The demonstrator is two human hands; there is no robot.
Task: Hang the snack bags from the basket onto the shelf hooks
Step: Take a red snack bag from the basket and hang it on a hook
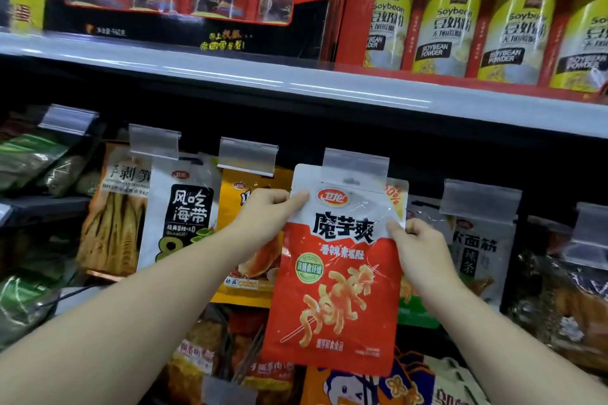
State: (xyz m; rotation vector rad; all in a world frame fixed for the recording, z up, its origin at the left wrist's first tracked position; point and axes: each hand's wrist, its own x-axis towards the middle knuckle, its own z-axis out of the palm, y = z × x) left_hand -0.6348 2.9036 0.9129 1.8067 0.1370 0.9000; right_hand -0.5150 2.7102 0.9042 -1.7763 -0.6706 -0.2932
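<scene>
A red and white snack bag (pixel 335 273) is held up flat against the hook row, its top edge under a clear plastic price tag holder (pixel 357 163) at the end of a hook. My left hand (pixel 266 217) pinches the bag's upper left edge, thumb on the front. My right hand (pixel 418 246) grips its right edge at mid height. The bag's hang hole (pixel 351 180) sits just below the tag holder; the hook itself is hidden. No basket is in view.
Other bags hang on neighbouring hooks: a white seaweed bag (pixel 184 207), a yellow bag (pixel 246 240) and a grey bag (pixel 477 256). A grey shelf edge (pixel 296 82) runs above, with red gift boxes and soybean powder packs (pixel 454 29). More snacks hang below.
</scene>
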